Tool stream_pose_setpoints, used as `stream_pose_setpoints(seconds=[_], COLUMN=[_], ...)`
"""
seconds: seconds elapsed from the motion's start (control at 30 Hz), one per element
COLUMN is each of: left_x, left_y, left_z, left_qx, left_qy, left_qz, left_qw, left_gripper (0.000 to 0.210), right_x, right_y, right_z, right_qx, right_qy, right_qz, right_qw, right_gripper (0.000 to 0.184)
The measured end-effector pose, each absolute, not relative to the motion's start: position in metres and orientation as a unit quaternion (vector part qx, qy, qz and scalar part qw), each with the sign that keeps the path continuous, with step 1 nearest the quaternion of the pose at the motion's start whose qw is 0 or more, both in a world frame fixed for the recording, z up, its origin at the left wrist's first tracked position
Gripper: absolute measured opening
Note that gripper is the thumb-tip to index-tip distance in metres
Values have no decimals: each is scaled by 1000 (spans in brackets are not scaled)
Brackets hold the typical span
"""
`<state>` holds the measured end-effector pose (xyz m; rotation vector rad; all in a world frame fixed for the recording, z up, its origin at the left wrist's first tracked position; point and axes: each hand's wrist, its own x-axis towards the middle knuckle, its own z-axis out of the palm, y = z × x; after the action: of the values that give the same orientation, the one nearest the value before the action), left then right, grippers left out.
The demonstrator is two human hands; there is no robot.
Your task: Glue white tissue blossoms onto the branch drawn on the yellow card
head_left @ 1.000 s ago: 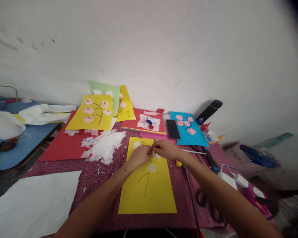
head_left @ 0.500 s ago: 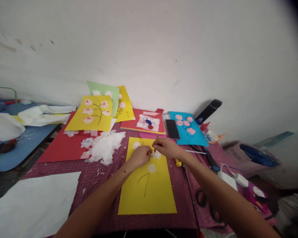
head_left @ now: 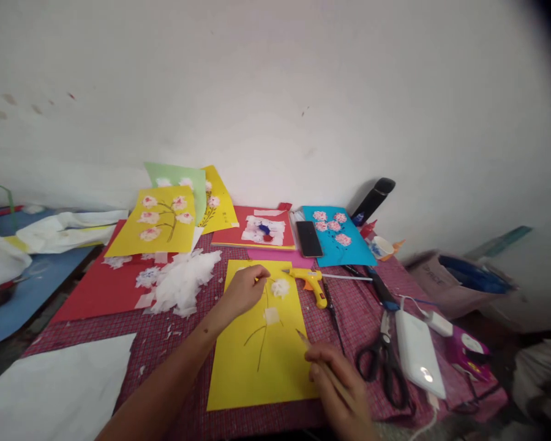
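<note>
A yellow sheet lies on the cloth in front of me, with thin dark branch lines drawn on it. Near its top is a white tissue flower, and a small pale square sits lower on the stem. My left hand rests over the upper left of the sheet, fingertips pinched; whatever they hold is too small to make out. At the sheet's lower right edge, my right hand grips a slim pencil, its point tilted up over the paper.
Right of the sheet lie a yellow glue gun, black scissors and a white power bank. Torn white tissue is heaped at left. Flower pictures lean at the wall; a phone lies by a blue sheet.
My right hand has drawn back from the flower to the sheet's lower right, now with the pencil angled outward. The glue gun and scissors have come into clear view. My left hand stays near the top.
</note>
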<state>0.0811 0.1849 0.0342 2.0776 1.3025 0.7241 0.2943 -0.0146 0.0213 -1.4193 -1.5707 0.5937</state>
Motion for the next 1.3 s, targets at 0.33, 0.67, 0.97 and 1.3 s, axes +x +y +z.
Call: stream_pose_setpoints(seconds=[0.33, 0.67, 0.97, 1.3], left_x=[79, 83, 95, 101], left_y=[163, 174, 165, 161], left_z=[25, 20, 28, 30], left_qx=[897, 898, 916, 924], left_qy=[388, 413, 375, 352], left_qz=[158, 128, 111, 115], left_qw=[141, 85, 85, 92], left_gripper=[47, 53, 55, 51], right_x=[292, 296, 294, 294], right_y=[-19, -18, -17, -18], right_z=[-5, -9, -6, -7], right_qx=[-544, -520, -516, -517], right_qy=[-644, -659, -666, -665], right_qz=[215, 211, 189, 188], right_qw=[493, 501, 505, 505], right_gripper=[13, 16, 17, 16])
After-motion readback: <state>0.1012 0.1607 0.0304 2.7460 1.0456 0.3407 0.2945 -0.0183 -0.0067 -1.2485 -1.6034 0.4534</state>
